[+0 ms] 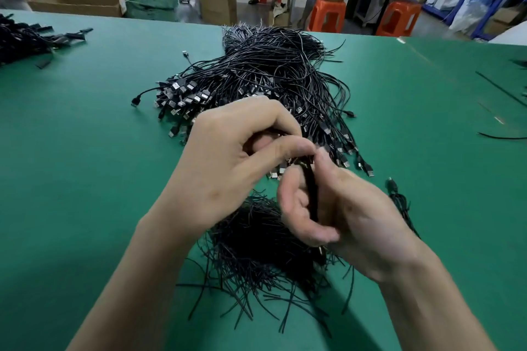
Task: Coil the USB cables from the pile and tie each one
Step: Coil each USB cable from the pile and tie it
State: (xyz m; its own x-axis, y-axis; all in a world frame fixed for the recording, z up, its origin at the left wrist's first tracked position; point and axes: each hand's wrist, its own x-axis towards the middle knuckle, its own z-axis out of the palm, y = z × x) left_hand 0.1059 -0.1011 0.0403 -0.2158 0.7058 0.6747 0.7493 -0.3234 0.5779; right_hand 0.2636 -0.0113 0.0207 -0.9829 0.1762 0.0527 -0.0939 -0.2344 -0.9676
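We are working at a green table point(85, 151). A big pile of black USB cables point(271, 80) is lying in the middle, just past our hands. A heap of short black ties point(256, 259) is lying under our wrists, and our hands are hiding part of it. A second cable heap point(25, 40) is lying far off on the left. Our left hand point(228, 162) is pinching the top of one bunched cable point(312, 194). Our right hand point(342, 214) is curling its fingers round that cable lower down, holding it upright between both hands.
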